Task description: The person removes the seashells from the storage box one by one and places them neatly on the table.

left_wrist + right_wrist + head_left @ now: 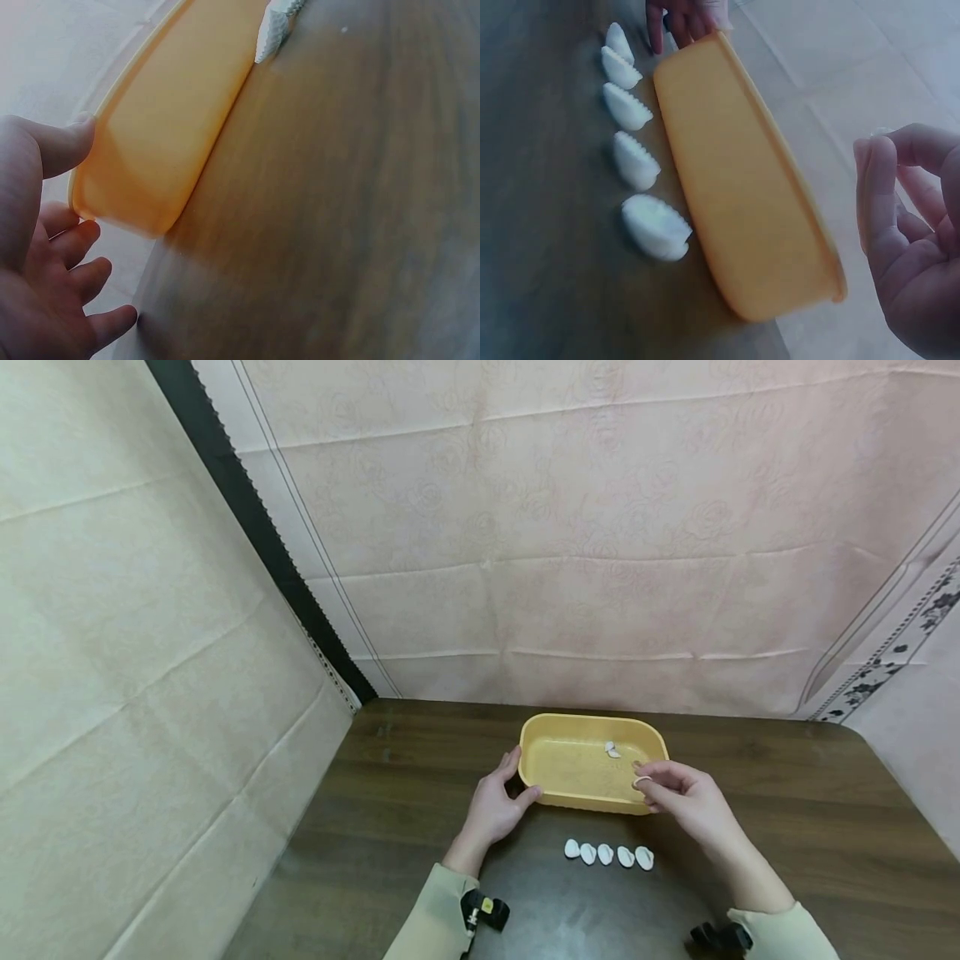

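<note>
Head, ylw tray (558,762), wht pcs (613,752) inside

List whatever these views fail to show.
Held piece: right wrist view, mostly covered by the right grip.
Inside of the yellow tray: right wrist view, behind its wall.
Most of the white row: left wrist view, cut off by the top edge.
Markings on the pieces inside the tray: head view, too small.

Brown wood-grain table (405,793); creased pale cloth (600,527) behind; black strip (264,522) left; floral border (873,679) right.
</note>
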`<control>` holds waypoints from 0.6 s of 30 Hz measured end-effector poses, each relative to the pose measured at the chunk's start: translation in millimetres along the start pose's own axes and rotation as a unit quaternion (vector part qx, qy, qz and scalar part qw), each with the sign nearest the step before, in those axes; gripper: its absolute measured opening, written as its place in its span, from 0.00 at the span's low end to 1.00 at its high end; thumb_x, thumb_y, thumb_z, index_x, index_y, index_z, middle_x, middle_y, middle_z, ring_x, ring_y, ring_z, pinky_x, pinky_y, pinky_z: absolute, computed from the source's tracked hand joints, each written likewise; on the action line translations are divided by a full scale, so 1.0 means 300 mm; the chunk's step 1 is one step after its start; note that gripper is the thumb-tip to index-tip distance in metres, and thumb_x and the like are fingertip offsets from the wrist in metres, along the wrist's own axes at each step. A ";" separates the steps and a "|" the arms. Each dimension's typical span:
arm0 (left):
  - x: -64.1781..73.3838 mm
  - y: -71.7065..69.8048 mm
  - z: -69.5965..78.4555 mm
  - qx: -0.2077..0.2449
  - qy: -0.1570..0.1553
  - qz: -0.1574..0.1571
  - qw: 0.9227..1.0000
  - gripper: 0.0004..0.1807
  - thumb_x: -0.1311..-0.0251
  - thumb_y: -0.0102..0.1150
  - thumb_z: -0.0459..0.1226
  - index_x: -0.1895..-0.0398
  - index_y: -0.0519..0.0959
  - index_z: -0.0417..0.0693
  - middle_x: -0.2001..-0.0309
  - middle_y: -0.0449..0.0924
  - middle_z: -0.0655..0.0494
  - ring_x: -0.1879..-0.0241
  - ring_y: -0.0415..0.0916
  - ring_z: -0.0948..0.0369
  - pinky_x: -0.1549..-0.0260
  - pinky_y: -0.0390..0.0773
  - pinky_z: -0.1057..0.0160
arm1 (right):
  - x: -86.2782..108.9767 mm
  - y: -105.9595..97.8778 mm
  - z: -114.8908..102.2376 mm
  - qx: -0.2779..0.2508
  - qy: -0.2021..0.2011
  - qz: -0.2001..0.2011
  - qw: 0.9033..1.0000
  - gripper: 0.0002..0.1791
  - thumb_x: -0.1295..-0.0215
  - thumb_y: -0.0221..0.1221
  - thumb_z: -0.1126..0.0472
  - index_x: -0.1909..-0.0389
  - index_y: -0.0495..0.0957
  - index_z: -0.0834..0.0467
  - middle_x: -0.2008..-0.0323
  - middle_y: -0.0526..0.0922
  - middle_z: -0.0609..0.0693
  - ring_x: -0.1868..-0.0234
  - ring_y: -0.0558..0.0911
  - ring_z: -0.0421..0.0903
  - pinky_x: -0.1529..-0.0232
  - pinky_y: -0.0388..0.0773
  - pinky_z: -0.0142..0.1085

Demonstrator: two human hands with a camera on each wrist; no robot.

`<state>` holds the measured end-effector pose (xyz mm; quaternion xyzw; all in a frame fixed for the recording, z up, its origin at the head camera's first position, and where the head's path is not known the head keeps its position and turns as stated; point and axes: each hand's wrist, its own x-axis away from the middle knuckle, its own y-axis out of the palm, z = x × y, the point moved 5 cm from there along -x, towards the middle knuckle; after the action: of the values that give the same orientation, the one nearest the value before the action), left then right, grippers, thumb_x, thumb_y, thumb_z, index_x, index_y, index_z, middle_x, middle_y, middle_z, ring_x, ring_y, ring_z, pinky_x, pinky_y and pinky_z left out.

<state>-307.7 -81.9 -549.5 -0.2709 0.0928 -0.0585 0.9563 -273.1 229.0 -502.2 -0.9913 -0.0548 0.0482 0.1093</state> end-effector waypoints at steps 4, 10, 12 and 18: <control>0.002 -0.003 0.002 -0.001 -0.002 0.001 1.000 0.43 0.30 0.71 0.44 0.17 0.62 0.44 0.19 0.62 0.56 0.18 0.55 0.53 0.22 0.59 0.49 | 0.024 -0.025 0.032 -0.023 0.020 0.014 0.999 0.15 0.27 0.70 0.61 0.46 0.87 0.65 0.59 0.91 0.49 0.63 0.88 0.43 0.61 0.89 0.36; 0.003 -0.005 0.004 -0.003 0.001 0.006 1.000 0.43 0.29 0.71 0.44 0.17 0.63 0.44 0.19 0.63 0.55 0.18 0.56 0.53 0.22 0.59 0.48 | 0.045 -0.055 0.044 -0.039 0.024 0.021 0.999 0.21 0.24 0.67 0.59 0.39 0.84 0.68 0.55 0.92 0.47 0.62 0.89 0.42 0.58 0.88 0.34; 0.003 -0.004 0.003 -0.003 0.001 0.005 1.000 0.43 0.29 0.71 0.45 0.17 0.62 0.44 0.19 0.63 0.55 0.18 0.56 0.53 0.22 0.60 0.48 | 0.049 -0.058 0.044 -0.038 0.021 0.015 0.999 0.21 0.24 0.66 0.60 0.38 0.83 0.70 0.54 0.92 0.45 0.61 0.90 0.43 0.58 0.88 0.34; 0.003 -0.001 0.000 -0.003 -0.002 -0.002 1.000 0.44 0.29 0.71 0.45 0.16 0.62 0.45 0.18 0.62 0.57 0.18 0.55 0.54 0.22 0.59 0.49 | 0.068 -0.053 0.059 -0.025 0.031 -0.008 0.999 0.23 0.23 0.65 0.61 0.38 0.77 0.74 0.58 0.90 0.53 0.61 0.89 0.46 0.59 0.89 0.38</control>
<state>-306.9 -82.2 -549.4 -0.2738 0.0902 -0.0591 0.9557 -256.4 250.6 -517.6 -0.9943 -0.0605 0.0149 0.0868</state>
